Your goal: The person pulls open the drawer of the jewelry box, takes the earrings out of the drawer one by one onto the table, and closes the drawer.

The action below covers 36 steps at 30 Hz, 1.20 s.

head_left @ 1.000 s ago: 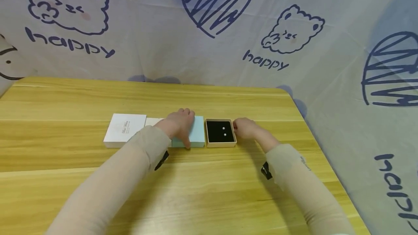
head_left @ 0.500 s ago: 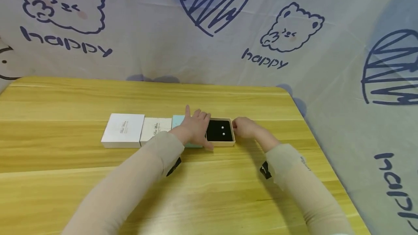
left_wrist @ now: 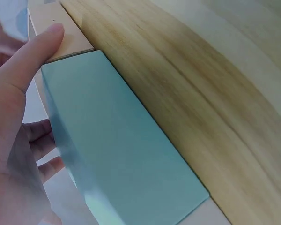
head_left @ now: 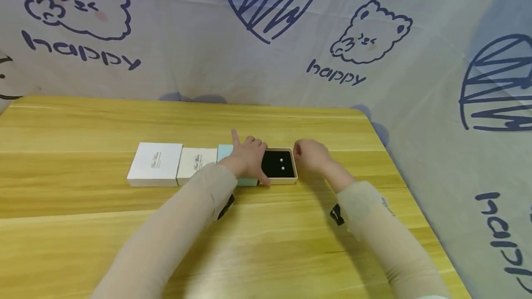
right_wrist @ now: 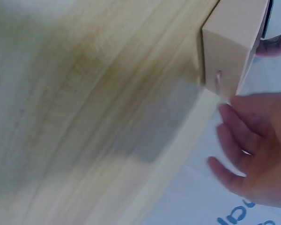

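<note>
A small open tan box [head_left: 284, 181] with a black insert [head_left: 272, 162] and two pearl-like earrings [head_left: 282, 164] lies on the table. Its left side meets a light blue box [left_wrist: 107, 126]. My left hand [head_left: 249, 158] lies across the joint between the two. Its thumb is against the tan box's front side and the fingers reach over the far edge, holding the box. At the tan box's right end, a short pink ribbon tab [right_wrist: 218, 82] sticks out. My right hand [right_wrist: 260, 140] has its thumb and forefinger together at the ribbon's end, apparently pinching it.
A cream box [head_left: 195, 163] and a larger white box [head_left: 155, 163], both with printed lettering, continue the row to the left. The wooden table [head_left: 287, 243] ends at a cloth backdrop [head_left: 199, 50] behind and to the right.
My left hand has moved right, from the light blue box onto the joint with the tan box, uncovering the cream box. My right hand has shifted slightly at the tan box's right end.
</note>
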Tool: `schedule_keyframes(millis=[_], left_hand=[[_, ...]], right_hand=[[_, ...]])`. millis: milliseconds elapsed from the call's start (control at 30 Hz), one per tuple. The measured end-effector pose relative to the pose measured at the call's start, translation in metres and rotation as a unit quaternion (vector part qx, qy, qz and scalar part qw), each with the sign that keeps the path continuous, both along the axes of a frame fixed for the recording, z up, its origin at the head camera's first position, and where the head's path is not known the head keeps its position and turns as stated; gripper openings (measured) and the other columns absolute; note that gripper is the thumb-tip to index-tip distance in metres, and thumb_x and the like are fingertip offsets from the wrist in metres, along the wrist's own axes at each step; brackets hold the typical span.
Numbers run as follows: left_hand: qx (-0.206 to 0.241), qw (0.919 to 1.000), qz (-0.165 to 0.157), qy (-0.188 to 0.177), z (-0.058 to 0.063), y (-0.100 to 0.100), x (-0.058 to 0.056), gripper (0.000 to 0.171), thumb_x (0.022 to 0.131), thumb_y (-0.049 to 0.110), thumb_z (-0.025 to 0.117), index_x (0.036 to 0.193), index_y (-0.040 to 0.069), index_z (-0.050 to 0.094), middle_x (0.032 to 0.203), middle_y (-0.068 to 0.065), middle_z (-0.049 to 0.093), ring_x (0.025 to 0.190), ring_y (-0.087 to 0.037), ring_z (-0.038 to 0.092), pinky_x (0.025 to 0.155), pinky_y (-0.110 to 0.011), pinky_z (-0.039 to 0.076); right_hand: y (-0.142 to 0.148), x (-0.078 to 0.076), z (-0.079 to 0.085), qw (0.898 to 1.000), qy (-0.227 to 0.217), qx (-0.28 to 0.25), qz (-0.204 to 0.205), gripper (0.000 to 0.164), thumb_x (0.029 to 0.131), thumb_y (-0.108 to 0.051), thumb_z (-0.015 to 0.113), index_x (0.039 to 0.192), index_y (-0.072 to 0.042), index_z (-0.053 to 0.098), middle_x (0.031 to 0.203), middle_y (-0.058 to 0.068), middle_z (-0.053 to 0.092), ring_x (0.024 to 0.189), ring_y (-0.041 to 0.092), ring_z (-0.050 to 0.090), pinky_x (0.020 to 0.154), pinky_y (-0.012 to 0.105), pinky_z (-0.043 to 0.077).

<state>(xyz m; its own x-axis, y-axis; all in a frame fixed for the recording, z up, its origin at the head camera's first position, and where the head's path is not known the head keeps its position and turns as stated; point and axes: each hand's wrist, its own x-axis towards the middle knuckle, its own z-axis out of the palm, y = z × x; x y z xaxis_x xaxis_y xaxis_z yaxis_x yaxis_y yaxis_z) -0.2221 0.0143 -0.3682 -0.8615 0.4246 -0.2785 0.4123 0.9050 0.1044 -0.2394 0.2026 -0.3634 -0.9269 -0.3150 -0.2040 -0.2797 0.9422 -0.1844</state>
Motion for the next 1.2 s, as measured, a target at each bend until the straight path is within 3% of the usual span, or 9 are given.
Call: schedule_keyframes(millis=[133,267,400,533,800,1200], left_hand=[[-0.011,0.9999,0.005,0.000,0.000,0.001,-0.001,0.102,0.066,0.070,0.068,0.144,0.013,0.035,0.149,-0.006,0.036,0.140,-0.026,0.027,0.106,-0.069,-0.006],[-0.014,0.9999,0.004,-0.002,-0.001,0.002,0.000,0.101,0.066,0.070,0.068,0.143,0.013,0.036,0.148,-0.006,0.038,0.139,-0.026,0.029,0.107,-0.069,-0.004],[-0.010,0.9999,0.004,-0.002,-0.002,0.003,0.000,0.099,0.066,0.069,0.068,0.142,0.013,0.038,0.146,-0.005,0.039,0.138,-0.025,0.030,0.108,-0.068,-0.004],[-0.009,0.9999,0.005,-0.005,-0.002,0.004,-0.001,0.098,0.065,0.069,0.069,0.140,0.013,0.039,0.145,-0.005,0.041,0.138,-0.025,0.030,0.108,-0.068,-0.005],[-0.010,0.9999,0.002,-0.007,0.002,0.003,0.000,0.096,0.066,0.069,0.069,0.138,0.013,0.040,0.143,-0.005,0.042,0.137,-0.024,0.032,0.108,-0.068,-0.006],[-0.023,0.9997,0.001,-0.008,0.006,0.003,-0.001,0.099,0.067,0.068,0.069,0.142,0.012,0.037,0.146,-0.005,0.039,0.138,-0.023,0.031,0.107,-0.067,-0.009]], right_hand=[[-0.008,0.002,0.005,0.999,0.047,-0.017,0.020,0.013,0.091,-0.008,0.055,0.097,-0.005,0.067,0.092,0.009,0.068,0.083,0.022,0.061,0.076,0.037,0.051],[-0.017,0.005,0.003,0.994,0.061,0.002,0.086,0.015,0.090,-0.012,0.061,0.100,-0.005,0.069,0.094,0.009,0.070,0.087,0.023,0.064,0.081,0.036,0.052],[-0.022,0.008,-0.002,0.989,0.082,0.035,0.122,0.017,0.089,-0.014,0.063,0.102,-0.006,0.071,0.095,0.008,0.071,0.089,0.025,0.062,0.086,0.041,0.049],[-0.025,0.010,-0.006,0.987,0.088,0.054,0.126,0.017,0.088,-0.014,0.064,0.102,-0.008,0.071,0.097,0.007,0.071,0.090,0.027,0.060,0.087,0.046,0.046],[-0.028,0.007,-0.011,0.984,0.108,0.062,0.129,0.015,0.088,-0.012,0.062,0.099,-0.009,0.072,0.095,0.007,0.072,0.086,0.026,0.060,0.081,0.043,0.048],[-0.032,0.007,-0.007,0.982,0.123,0.060,0.133,0.017,0.086,-0.007,0.060,0.096,-0.009,0.073,0.095,0.006,0.072,0.086,0.026,0.061,0.082,0.042,0.049]])
